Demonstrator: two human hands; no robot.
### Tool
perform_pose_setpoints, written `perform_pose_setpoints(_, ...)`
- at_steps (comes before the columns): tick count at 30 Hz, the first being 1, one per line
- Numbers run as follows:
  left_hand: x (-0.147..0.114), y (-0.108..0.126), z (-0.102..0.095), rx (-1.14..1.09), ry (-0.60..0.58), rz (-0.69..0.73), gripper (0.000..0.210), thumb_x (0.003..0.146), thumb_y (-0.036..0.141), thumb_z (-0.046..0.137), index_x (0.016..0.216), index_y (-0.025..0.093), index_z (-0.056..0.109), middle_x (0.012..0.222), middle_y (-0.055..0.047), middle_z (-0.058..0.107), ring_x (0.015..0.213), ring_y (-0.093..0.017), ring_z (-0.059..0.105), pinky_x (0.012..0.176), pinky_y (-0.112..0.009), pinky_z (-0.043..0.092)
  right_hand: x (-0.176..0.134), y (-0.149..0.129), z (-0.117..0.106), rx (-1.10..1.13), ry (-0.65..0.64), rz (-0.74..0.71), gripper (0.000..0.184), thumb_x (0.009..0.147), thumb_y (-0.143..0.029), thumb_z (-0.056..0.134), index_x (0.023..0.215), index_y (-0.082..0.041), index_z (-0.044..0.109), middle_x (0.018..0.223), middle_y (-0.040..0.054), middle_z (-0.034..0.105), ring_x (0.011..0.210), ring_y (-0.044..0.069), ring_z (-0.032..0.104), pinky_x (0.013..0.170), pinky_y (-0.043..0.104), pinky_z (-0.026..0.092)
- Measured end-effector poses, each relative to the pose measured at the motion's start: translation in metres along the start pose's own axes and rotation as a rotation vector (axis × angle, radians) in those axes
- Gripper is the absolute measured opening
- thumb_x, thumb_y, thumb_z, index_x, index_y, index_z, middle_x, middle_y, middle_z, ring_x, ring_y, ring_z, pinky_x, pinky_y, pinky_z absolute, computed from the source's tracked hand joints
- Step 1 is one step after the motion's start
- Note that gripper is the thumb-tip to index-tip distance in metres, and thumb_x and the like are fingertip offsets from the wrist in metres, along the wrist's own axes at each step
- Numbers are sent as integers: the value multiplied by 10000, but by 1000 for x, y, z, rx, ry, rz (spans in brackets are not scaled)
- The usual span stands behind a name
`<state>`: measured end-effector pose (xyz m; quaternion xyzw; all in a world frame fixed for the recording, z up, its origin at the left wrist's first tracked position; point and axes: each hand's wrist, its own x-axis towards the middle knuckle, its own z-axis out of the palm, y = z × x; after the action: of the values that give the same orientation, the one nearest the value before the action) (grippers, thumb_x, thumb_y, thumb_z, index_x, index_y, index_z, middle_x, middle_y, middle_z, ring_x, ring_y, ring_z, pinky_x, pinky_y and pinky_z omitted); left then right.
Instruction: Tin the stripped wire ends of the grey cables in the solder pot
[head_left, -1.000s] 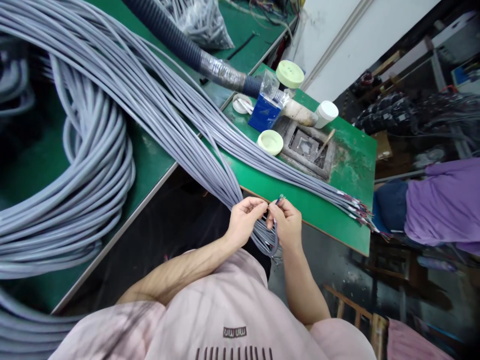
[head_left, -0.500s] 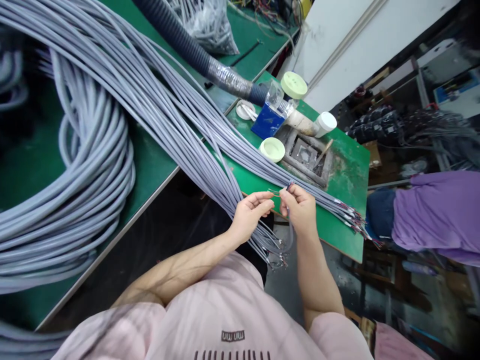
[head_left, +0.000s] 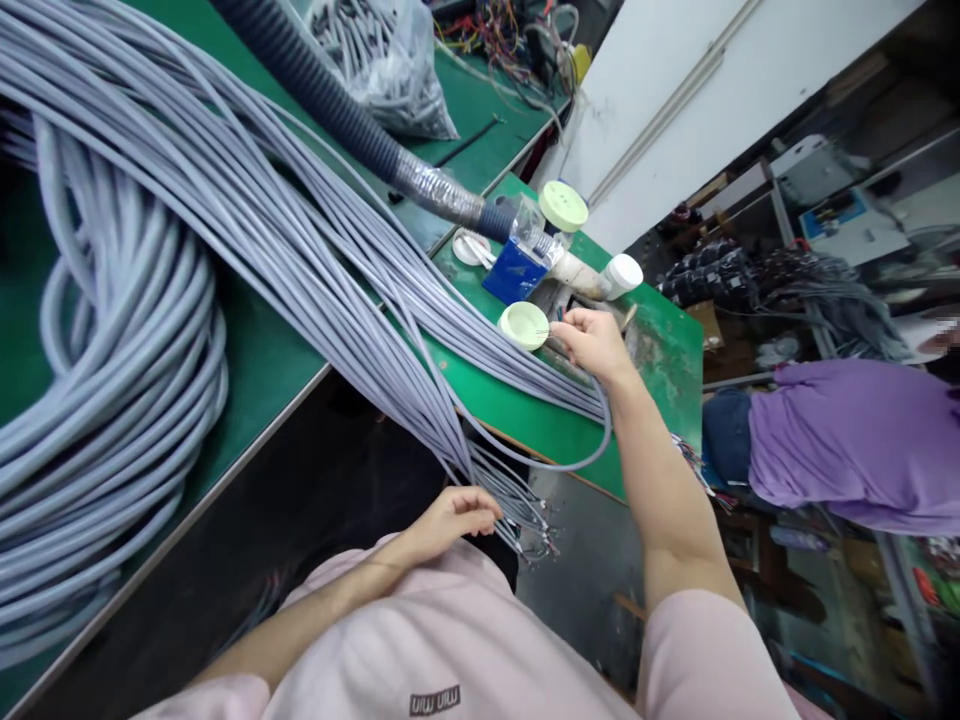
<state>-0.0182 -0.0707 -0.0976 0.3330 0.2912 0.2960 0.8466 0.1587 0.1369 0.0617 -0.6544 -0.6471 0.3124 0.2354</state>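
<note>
My right hand (head_left: 594,345) pinches the end of a grey multi-core cable (head_left: 555,467), whose thin bare wire tips point left, over the pale green cup (head_left: 523,326). Whether the tips touch what is in the cup cannot be made out. The same cable loops below my wrist and back toward the bundle. Lower down, near my shirt, my left hand (head_left: 454,520) hangs with loosely curved fingers and the thumb apart, nothing visible in it. Just right of it dangle several cable ends (head_left: 529,520). A long bundle of grey cables (head_left: 300,240) runs across the bench.
Beyond the cup stand a blue box (head_left: 516,270), a ribbed hose (head_left: 337,110), a green-lidded jar (head_left: 564,205) and a white jar (head_left: 622,275). Coiled grey cable (head_left: 142,330) lies at left. A person in a purple shirt (head_left: 855,440) is at right.
My right hand has moved forward with the cable end, from in front of me to the pale green cup. My left hand has let go and drawn back toward my body.
</note>
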Motion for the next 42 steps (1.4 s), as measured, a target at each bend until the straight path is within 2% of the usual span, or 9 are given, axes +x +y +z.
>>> perform_pose_setpoints(4, 9, -17, -15, 163, -110, -113, 309, 709, 430, 691, 720, 124, 649, 606, 6, 591, 571, -86, 487, 577, -224, 368, 23, -4, 3, -216, -37, -51, 263, 731, -261, 581, 515, -190, 448, 448, -37, 468, 442, 92, 426, 468, 224, 299)
perform_pose_setpoints(10, 20, -56, -44, 337, 58, -121, 289, 712, 422, 650, 685, 137, 611, 575, 25, 534, 568, -92, 451, 579, -230, 355, 40, -10, 11, -531, -71, -64, 178, 725, -251, 575, 572, -161, 575, 550, -3, 543, 586, 133, 500, 551, 242, 336)
perform_pose_setpoints(16, 25, -61, -49, 365, 74, -109, 313, 707, 451, 619, 669, 141, 603, 565, 21, 522, 553, -101, 458, 582, -240, 373, 44, -12, 15, -697, -115, -45, 164, 747, -244, 555, 660, -151, 658, 658, 35, 626, 667, 164, 544, 611, 261, 361)
perform_pose_setpoints(23, 23, -58, -48, 454, 112, -55, 342, 737, 450, 561, 567, 154, 530, 499, 39, 432, 499, -87, 375, 517, -227, 309, 45, -12, 14, -615, -82, -65, 171, 707, -200, 588, 540, -181, 561, 541, 6, 533, 587, 142, 486, 554, 252, 323)
perform_pose_setpoints(28, 22, -59, -50, 602, 229, 100, 465, 749, 420, 569, 432, 179, 329, 466, 57, 293, 500, -78, 270, 528, -244, 232, 36, 2, -18, -413, -24, -92, 240, 715, -273, 584, 513, -186, 490, 450, -23, 456, 481, 101, 415, 461, 230, 278)
perform_pose_setpoints(32, 24, -61, -52, 704, 238, 204, 495, 752, 379, 586, 413, 177, 288, 462, 50, 300, 499, -83, 276, 559, -267, 236, 27, 31, -51, -253, 74, 46, 272, 708, -301, 597, 509, -193, 447, 429, -39, 451, 390, 77, 391, 411, 219, 275)
perform_pose_setpoints(35, 25, -63, -53, 765, 209, 234, 495, 764, 361, 574, 415, 175, 275, 457, 49, 283, 485, -84, 269, 553, -273, 225, 28, 54, -67, -210, 153, 161, 289, 698, -291, 621, 494, -191, 442, 410, -43, 451, 349, 68, 378, 385, 214, 257)
perform_pose_setpoints(38, 26, -63, -53, 807, 205, 245, 494, 790, 365, 532, 430, 176, 251, 461, 48, 267, 475, -84, 264, 542, -272, 215, 35, 73, -73, -217, 202, 224, 290, 699, -264, 632, 484, -184, 455, 383, -45, 447, 334, 65, 372, 384, 214, 251)
perform_pose_setpoints(42, 27, -63, -54, 834, 219, 250, 496, 801, 373, 514, 443, 179, 230, 464, 48, 249, 470, -86, 256, 531, -268, 211, 46, 83, -73, -257, 194, 257, 284, 712, -230, 614, 472, -177, 474, 347, -51, 426, 327, 71, 380, 404, 220, 267)
